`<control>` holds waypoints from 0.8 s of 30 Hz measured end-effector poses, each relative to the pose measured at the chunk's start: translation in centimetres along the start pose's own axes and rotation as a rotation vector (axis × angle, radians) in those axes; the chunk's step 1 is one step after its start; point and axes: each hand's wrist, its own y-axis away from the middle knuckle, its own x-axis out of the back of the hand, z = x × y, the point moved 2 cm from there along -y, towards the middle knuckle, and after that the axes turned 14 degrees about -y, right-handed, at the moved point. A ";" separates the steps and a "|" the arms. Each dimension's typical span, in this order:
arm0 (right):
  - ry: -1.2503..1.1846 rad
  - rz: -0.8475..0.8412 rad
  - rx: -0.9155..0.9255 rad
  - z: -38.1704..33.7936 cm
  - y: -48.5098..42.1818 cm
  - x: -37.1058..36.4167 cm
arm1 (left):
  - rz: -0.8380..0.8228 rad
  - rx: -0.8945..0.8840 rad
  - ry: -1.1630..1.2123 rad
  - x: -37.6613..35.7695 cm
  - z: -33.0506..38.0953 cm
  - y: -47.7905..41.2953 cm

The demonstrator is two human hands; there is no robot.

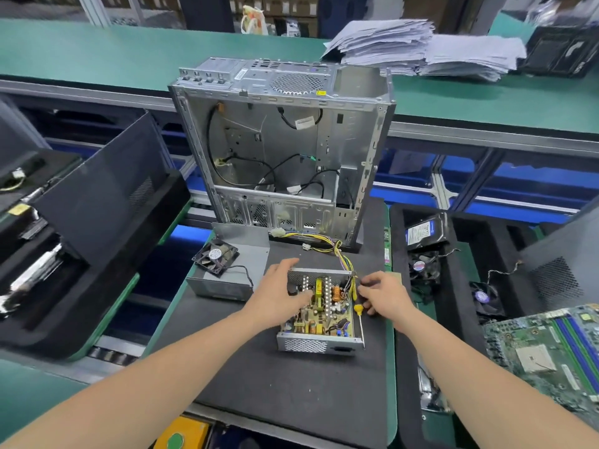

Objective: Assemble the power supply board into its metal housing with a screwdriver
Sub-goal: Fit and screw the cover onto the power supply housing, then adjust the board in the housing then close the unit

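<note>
Board partly hidden under left hand; right hand, hold unclear.

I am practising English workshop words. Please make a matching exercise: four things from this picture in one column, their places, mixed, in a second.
Things: 1 power supply board; 2 screwdriver; 3 loose fan; 4 paper stack.
Places: A on the far green bench; B inside the metal housing; C beside the housing's right wall; D on the grey cover.
Pairs: 1-B, 2-C, 3-D, 4-A.
</note>
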 end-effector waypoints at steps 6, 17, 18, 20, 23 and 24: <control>0.101 0.177 0.340 -5.8 1.1 0.9 | 0.377 0.164 0.093 7.2 -2.1 -0.6; 0.318 -0.306 0.554 -16.7 5.3 -15.3 | 0.293 0.461 0.041 12.1 -14.9 -3.2; 0.337 -0.331 0.526 -16.7 5.2 -17.0 | 0.276 0.451 0.038 12.0 -15.7 -3.7; 0.376 -0.360 0.462 -16.5 4.9 -19.8 | 0.248 0.429 0.024 11.7 -16.9 -4.5; 0.449 -0.357 0.356 -15.8 4.0 -22.6 | 0.169 0.395 -0.015 11.1 -18.0 -5.7; 0.476 -0.345 0.323 -15.6 3.7 -23.2 | 0.146 0.378 -0.037 10.9 -18.2 -6.1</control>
